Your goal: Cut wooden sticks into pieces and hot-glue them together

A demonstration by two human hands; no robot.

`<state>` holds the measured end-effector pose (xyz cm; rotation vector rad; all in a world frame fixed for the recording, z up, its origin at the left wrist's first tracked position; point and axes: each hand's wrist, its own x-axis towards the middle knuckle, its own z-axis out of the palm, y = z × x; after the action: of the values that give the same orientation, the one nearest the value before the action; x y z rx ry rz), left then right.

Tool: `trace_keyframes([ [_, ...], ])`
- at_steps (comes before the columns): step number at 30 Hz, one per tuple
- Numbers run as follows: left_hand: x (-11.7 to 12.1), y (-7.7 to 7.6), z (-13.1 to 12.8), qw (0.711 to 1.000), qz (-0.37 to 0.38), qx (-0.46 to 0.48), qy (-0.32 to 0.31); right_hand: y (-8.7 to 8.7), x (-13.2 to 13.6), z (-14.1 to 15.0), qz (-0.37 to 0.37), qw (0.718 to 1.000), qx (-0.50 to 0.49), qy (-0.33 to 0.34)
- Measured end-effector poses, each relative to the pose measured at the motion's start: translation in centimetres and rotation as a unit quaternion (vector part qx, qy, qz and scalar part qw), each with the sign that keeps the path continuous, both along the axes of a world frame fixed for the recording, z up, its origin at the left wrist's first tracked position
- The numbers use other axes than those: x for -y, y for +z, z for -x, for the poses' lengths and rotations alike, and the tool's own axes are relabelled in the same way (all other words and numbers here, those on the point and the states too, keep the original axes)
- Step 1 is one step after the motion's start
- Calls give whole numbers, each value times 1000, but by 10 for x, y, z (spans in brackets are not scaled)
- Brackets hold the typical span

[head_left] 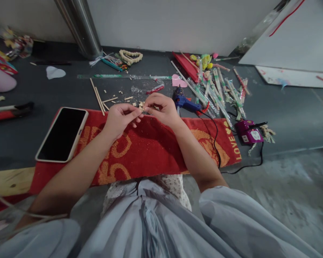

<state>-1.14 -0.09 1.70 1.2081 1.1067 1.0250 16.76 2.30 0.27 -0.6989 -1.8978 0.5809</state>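
My left hand (121, 117) and my right hand (161, 107) meet over the far edge of a red towel with gold print (150, 150). Both are closed in a pinch on one small pale piece made of cut wooden bits (141, 106), held between the fingertips. Loose short wooden bits (121, 94) lie on the dark floor just beyond the hands. Thin wooden sticks (97, 96) lie to the left of them. A blue glue gun (185, 103) rests right of my right hand, its black cord running over the towel.
A phone in a white case (61, 134) lies screen-up on the towel's left end. Several wrapped chopstick packets (218, 91) are scattered at the right, near a purple box (249, 132). A metal post (82, 28), a heart-shaped stick wreath (131, 56) and white boards (293, 39) stand farther back.
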Motion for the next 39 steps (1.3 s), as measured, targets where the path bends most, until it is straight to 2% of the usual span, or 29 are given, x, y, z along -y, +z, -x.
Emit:
trace_keyframes([
  [17,1,2,0,1000,19,14,1,2,2,0,5,1000,7,-11],
  [22,1,2,-1,1000,22,22,7,1,2,2,15,999,6,-36],
  [26,1,1,-2,998,36,43,22,1,3,4,15,998,4,-55],
  [33,0,2,-2,994,71,76,27,3,5,4,-29,998,22,-52],
  [39,-1,2,0,988,123,95,-7,5,8,4,-43,995,61,-62],
])
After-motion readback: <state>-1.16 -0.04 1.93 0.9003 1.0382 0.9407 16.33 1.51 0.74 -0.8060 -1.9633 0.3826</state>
